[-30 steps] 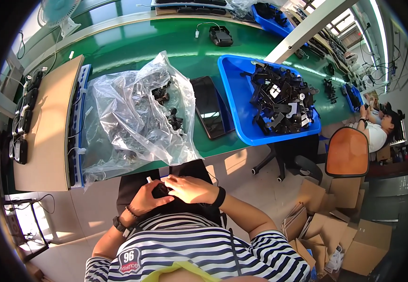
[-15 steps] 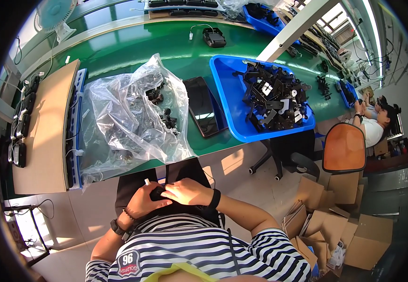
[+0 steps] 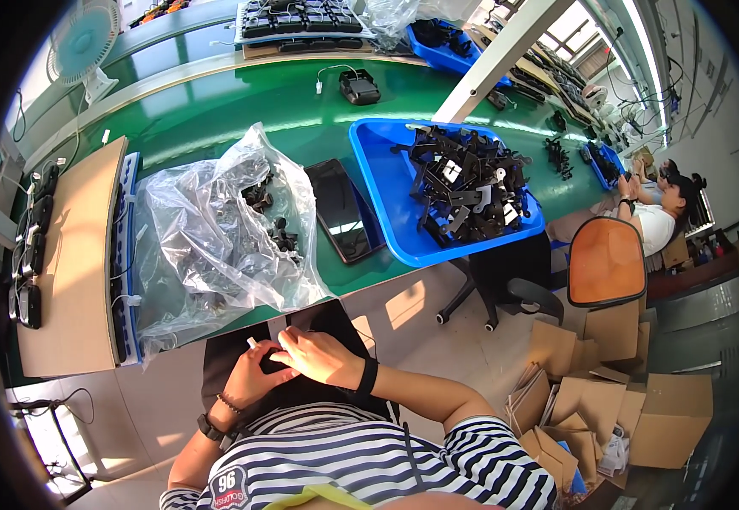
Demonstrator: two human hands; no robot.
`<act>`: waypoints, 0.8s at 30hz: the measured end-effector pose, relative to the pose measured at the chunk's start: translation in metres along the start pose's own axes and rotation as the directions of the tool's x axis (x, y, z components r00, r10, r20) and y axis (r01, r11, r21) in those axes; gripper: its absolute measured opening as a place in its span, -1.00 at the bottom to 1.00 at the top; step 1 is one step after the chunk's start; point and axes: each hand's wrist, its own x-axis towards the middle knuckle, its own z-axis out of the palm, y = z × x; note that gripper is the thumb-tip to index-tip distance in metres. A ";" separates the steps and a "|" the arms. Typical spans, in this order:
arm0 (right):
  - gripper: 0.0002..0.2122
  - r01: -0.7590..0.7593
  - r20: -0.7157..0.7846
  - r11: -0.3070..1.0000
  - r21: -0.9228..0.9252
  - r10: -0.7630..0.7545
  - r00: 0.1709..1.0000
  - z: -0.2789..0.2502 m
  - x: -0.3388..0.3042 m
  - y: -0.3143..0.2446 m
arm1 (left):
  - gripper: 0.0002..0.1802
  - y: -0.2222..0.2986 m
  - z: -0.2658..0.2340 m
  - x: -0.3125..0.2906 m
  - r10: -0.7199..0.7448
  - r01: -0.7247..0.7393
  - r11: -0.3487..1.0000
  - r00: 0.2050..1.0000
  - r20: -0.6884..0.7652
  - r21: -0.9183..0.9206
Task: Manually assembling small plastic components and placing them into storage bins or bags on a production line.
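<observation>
Close together over my lap, both hands work at a small black part, mostly hidden by the fingers. My left hand is closed around it, and a small white plug pokes out above its fingers. Bent over the part from the other side, my right hand presses fingers and thumb against it. Beyond the hands, at the bench's near edge, lies a clear plastic bag with small black pieces inside.
On the green bench are a dark tablet, a blue bin full of black brackets, and a black device with a white cable. A brown board stands left. An orange chair and cardboard boxes are right; people sit beyond.
My view has shifted, so the bench items appear lower and farther left. Both hands stay together at the black part; the right fingers look slightly more lifted and spread.
</observation>
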 end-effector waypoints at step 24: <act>-0.71 0.096 -0.126 0.964 0.247 -0.066 0.990 0.004 -0.007 0.001 | -0.43 0.004 -0.007 -0.003 -0.087 0.093 0.993 0.993 0.075 -0.077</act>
